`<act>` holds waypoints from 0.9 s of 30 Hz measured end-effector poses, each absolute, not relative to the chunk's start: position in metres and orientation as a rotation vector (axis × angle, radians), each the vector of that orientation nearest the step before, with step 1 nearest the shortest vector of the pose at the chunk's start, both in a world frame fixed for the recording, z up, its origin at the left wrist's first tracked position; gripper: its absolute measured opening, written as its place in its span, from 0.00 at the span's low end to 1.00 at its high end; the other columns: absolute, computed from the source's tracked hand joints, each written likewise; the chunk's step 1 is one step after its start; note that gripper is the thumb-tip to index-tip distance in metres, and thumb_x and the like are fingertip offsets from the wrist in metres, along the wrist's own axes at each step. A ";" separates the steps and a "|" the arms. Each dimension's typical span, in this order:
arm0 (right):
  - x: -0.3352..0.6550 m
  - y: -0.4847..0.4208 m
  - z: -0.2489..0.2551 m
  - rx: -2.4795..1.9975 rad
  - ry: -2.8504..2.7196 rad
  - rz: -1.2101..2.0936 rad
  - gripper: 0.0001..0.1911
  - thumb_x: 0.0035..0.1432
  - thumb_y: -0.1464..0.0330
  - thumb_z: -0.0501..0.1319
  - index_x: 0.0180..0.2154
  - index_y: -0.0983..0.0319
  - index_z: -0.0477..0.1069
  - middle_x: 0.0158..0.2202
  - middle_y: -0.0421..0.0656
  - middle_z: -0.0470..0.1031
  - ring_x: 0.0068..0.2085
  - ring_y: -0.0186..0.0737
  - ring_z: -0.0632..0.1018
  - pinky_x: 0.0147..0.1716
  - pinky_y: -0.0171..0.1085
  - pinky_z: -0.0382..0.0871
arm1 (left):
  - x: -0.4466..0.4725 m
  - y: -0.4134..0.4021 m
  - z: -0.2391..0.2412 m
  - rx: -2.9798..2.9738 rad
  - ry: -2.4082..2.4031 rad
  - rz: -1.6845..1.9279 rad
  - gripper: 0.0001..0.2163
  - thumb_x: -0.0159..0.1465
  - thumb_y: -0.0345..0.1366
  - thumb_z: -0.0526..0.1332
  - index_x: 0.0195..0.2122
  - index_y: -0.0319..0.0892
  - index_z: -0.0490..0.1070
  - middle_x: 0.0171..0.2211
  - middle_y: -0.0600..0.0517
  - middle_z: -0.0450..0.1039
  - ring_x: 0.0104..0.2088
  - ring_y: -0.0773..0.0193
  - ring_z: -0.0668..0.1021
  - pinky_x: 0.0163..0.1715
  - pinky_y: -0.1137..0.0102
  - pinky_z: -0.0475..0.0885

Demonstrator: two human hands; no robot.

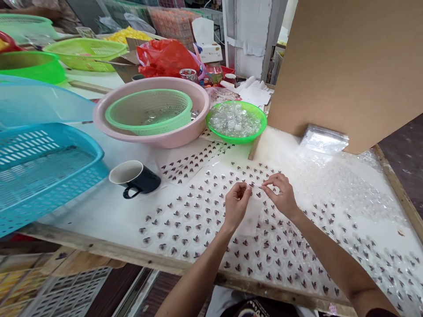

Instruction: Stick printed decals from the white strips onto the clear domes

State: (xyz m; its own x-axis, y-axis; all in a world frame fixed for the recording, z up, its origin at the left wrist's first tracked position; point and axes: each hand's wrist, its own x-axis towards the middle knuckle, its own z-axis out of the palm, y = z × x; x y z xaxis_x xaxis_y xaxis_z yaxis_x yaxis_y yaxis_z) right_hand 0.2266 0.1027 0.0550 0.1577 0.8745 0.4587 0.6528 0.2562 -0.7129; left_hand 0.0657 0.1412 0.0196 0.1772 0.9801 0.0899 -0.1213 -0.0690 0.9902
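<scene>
My left hand (235,203) is closed in a pinch over the middle of the table, with a translucent whitish sheet (248,220) hanging from its fingers. Just to the right, my right hand (281,193) also pinches, thumb and forefinger almost meeting; whatever lies between those fingertips is too small to make out. Beneath both hands spread rows of clear round pieces (187,228), each bearing a small dark print. A similar group of small dark prints (190,164) lies farther back, near the pink basin.
A dark mug (149,179) lies tilted on the left, beside a blue basket (42,176). Behind stand a pink basin (155,141) holding a green colander (148,92), and a green bowl (236,140) of clear pieces. Cardboard (346,66) rises at right behind a plastic-wrapped stack (324,140).
</scene>
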 end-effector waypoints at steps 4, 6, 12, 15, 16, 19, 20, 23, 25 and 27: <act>0.223 0.110 0.058 -1.455 -1.411 0.387 0.07 0.61 0.64 0.60 0.41 0.56 0.73 0.37 0.43 0.74 0.39 0.42 0.72 0.41 0.42 0.67 | 0.065 0.140 0.023 1.296 0.975 1.172 0.07 0.63 0.38 0.62 0.31 0.41 0.68 0.24 0.56 0.67 0.24 0.69 0.67 0.25 0.74 0.62; 0.218 0.114 0.058 -1.453 -1.422 0.540 0.17 0.59 0.65 0.62 0.50 0.55 0.68 0.38 0.41 0.74 0.39 0.41 0.73 0.43 0.42 0.67 | 0.065 0.139 0.023 1.313 0.975 1.159 0.07 0.63 0.38 0.61 0.31 0.41 0.69 0.24 0.55 0.67 0.24 0.69 0.67 0.25 0.74 0.62; 0.204 0.120 0.057 -1.340 -1.433 0.720 0.24 0.56 0.71 0.60 0.55 0.57 0.60 0.34 0.38 0.74 0.36 0.38 0.75 0.44 0.42 0.67 | 0.065 0.139 0.022 1.337 0.962 1.142 0.07 0.63 0.38 0.61 0.32 0.41 0.70 0.23 0.56 0.66 0.23 0.70 0.66 0.24 0.74 0.60; 0.203 0.121 0.057 -1.324 -1.460 0.691 0.23 0.56 0.72 0.59 0.54 0.57 0.61 0.34 0.38 0.73 0.36 0.38 0.74 0.43 0.41 0.67 | 0.065 0.139 0.022 1.322 0.951 1.140 0.08 0.63 0.40 0.62 0.32 0.41 0.70 0.24 0.55 0.66 0.23 0.69 0.66 0.24 0.74 0.61; 0.204 0.121 0.056 -1.325 -1.469 0.687 0.23 0.56 0.72 0.59 0.54 0.57 0.61 0.34 0.38 0.73 0.36 0.38 0.74 0.43 0.41 0.67 | 0.065 0.139 0.022 1.320 0.949 1.141 0.09 0.63 0.41 0.62 0.32 0.41 0.70 0.24 0.55 0.66 0.24 0.69 0.66 0.25 0.73 0.61; 0.204 0.122 0.055 -1.367 -1.485 0.691 0.24 0.56 0.72 0.59 0.55 0.57 0.60 0.35 0.39 0.74 0.35 0.37 0.74 0.41 0.40 0.67 | 0.065 0.139 0.023 1.322 0.959 1.140 0.10 0.63 0.42 0.62 0.31 0.41 0.69 0.23 0.56 0.65 0.24 0.69 0.66 0.24 0.73 0.61; 0.204 0.122 0.054 -1.388 -1.488 0.698 0.25 0.56 0.71 0.59 0.55 0.57 0.59 0.36 0.39 0.75 0.35 0.37 0.74 0.40 0.39 0.67 | 0.065 0.139 0.024 1.324 0.966 1.138 0.10 0.63 0.43 0.62 0.30 0.41 0.69 0.23 0.56 0.65 0.23 0.69 0.66 0.24 0.73 0.60; 0.204 0.121 0.053 -1.424 -1.489 0.716 0.26 0.56 0.70 0.60 0.56 0.57 0.59 0.35 0.39 0.76 0.34 0.37 0.73 0.39 0.39 0.66 | 0.065 0.139 0.024 1.326 0.979 1.129 0.11 0.62 0.43 0.62 0.30 0.41 0.69 0.22 0.56 0.64 0.23 0.69 0.65 0.24 0.73 0.59; 0.204 0.119 0.053 -1.422 -1.486 0.702 0.25 0.56 0.70 0.60 0.55 0.58 0.59 0.34 0.39 0.75 0.34 0.37 0.73 0.40 0.40 0.66 | 0.065 0.139 0.024 1.315 0.988 1.125 0.11 0.62 0.43 0.62 0.29 0.41 0.69 0.22 0.56 0.64 0.23 0.69 0.65 0.23 0.74 0.59; 0.204 0.118 0.053 -1.404 -1.480 0.681 0.24 0.56 0.70 0.60 0.55 0.57 0.60 0.34 0.39 0.75 0.34 0.37 0.72 0.41 0.40 0.66 | 0.065 0.139 0.024 1.297 1.001 1.122 0.12 0.62 0.45 0.63 0.29 0.41 0.70 0.22 0.56 0.64 0.22 0.69 0.65 0.23 0.74 0.59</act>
State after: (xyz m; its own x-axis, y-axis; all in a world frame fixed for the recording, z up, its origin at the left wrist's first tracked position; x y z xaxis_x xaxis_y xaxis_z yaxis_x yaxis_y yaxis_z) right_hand 0.2035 0.1181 0.0535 0.1118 0.9603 0.2557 0.4304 0.1852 -0.8835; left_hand 0.0651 0.1387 0.0239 0.1955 0.9791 0.0565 -0.0549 -0.0466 0.9974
